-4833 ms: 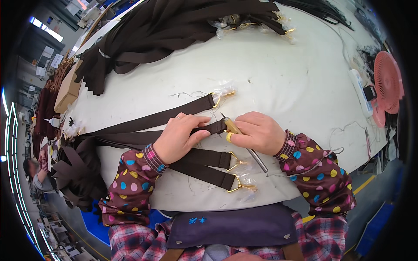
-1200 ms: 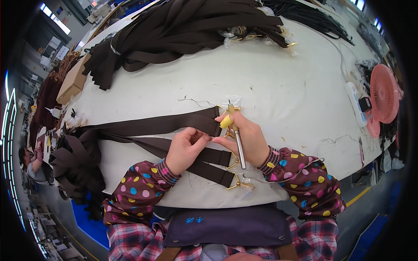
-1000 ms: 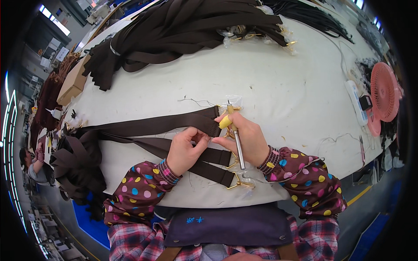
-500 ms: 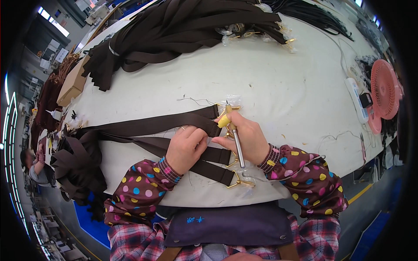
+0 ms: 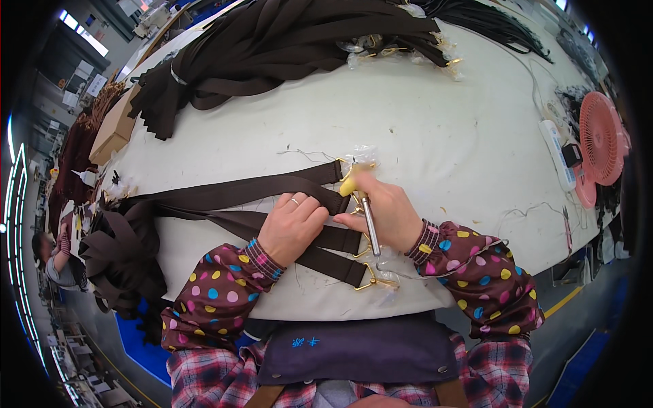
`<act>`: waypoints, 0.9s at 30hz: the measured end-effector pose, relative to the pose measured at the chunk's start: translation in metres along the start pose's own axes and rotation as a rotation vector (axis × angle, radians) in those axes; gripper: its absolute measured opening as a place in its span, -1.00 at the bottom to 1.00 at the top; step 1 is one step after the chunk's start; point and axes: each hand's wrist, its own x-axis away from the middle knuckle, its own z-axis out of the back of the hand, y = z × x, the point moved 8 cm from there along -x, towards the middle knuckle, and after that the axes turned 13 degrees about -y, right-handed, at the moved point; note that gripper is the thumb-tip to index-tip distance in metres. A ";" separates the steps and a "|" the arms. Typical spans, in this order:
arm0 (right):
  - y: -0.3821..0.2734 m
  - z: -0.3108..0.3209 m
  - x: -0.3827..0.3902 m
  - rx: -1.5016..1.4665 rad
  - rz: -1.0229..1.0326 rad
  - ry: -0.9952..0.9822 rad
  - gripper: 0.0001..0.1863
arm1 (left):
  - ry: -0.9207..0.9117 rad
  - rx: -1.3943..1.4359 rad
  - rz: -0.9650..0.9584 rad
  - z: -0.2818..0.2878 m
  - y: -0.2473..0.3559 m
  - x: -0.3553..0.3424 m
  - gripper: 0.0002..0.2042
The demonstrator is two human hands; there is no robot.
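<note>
My left hand [image 5: 294, 228], a ring on one finger, has its fingers curled onto a dark brown strap [image 5: 329, 199], near its stitched end. My right hand [image 5: 388, 217], yellow wrap on a finger, grips a pen-like tool [image 5: 370, 232] with a silver shaft and trailing grey cord, held over that end; its tip is blurred. More dark straps [image 5: 326, 266] lie fanned on the white table [image 5: 456, 149], with gold clasps [image 5: 369, 277] in clear plastic at their ends and loose threads about them. What my left fingertips pinch is partly hidden.
A big pile of dark straps [image 5: 252, 47] lies across the back, another heap [image 5: 119, 255] at left beside a cardboard box [image 5: 114, 129]. At right stand a pink fan [image 5: 598, 136] and a white power strip [image 5: 554, 146]. A co-worker [image 5: 58, 258] is at far left.
Over the last second my left hand has shifted slightly up, fingers curling further over the strap. The tool has tipped slightly in my right hand. Earlier, the gripped strap end lay straighter.
</note>
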 end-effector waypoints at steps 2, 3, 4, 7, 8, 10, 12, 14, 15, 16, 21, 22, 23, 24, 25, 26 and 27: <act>-0.001 0.002 0.000 -0.011 -0.017 -0.011 -0.49 | 0.007 0.040 0.015 0.002 -0.005 0.001 -0.81; 0.001 0.004 -0.001 -0.032 -0.054 -0.026 -0.49 | 0.027 0.086 0.040 0.003 -0.010 0.002 -0.81; 0.003 0.007 -0.003 -0.051 -0.092 -0.040 -0.50 | 0.047 0.131 0.064 0.005 -0.013 0.002 -0.81; 0.012 0.008 -0.004 -0.142 -0.132 -0.019 -0.53 | 0.004 0.538 0.308 0.002 -0.026 0.004 -0.81; 0.016 0.008 -0.004 -0.177 -0.135 -0.002 -0.53 | -0.017 0.624 0.341 -0.001 -0.027 0.004 -0.82; 0.018 0.007 -0.004 -0.180 -0.106 0.029 -0.54 | -0.062 0.796 0.412 -0.009 -0.029 0.005 -0.84; 0.017 0.006 -0.004 -0.178 -0.109 0.025 -0.55 | -0.047 0.957 0.512 -0.021 -0.037 0.009 -0.84; 0.011 0.008 -0.005 -0.169 -0.143 -0.012 -0.56 | -0.024 1.077 0.573 -0.031 -0.043 0.015 -0.83; 0.009 0.008 -0.005 -0.170 -0.158 -0.028 -0.56 | -0.009 1.118 0.582 -0.035 -0.044 0.017 -0.81; 0.008 0.008 -0.004 -0.170 -0.174 -0.040 -0.57 | 0.004 1.159 0.589 -0.038 -0.045 0.018 -0.80; 0.000 0.010 -0.002 -0.057 -0.073 0.003 -0.57 | -0.025 1.138 0.614 -0.036 -0.043 0.016 -0.81; -0.002 0.011 -0.002 -0.031 -0.045 0.022 -0.57 | -0.032 1.113 0.619 -0.035 -0.043 0.016 -0.81; -0.004 0.011 -0.001 -0.005 -0.017 0.040 -0.56 | -0.035 1.049 0.611 -0.033 -0.043 0.016 -0.81; -0.007 0.011 -0.001 0.021 0.023 0.044 -0.57 | -0.039 0.985 0.602 -0.032 -0.044 0.016 -0.82; -0.009 0.011 -0.001 0.047 0.063 0.048 -0.57 | -0.042 0.921 0.593 -0.031 -0.044 0.015 -0.82; -0.012 0.010 0.000 0.073 0.103 0.053 -0.57 | -0.033 0.883 0.575 -0.029 -0.043 0.014 -0.83; -0.012 0.008 0.001 0.092 0.137 0.062 -0.58 | -0.024 0.845 0.558 -0.026 -0.042 0.013 -0.83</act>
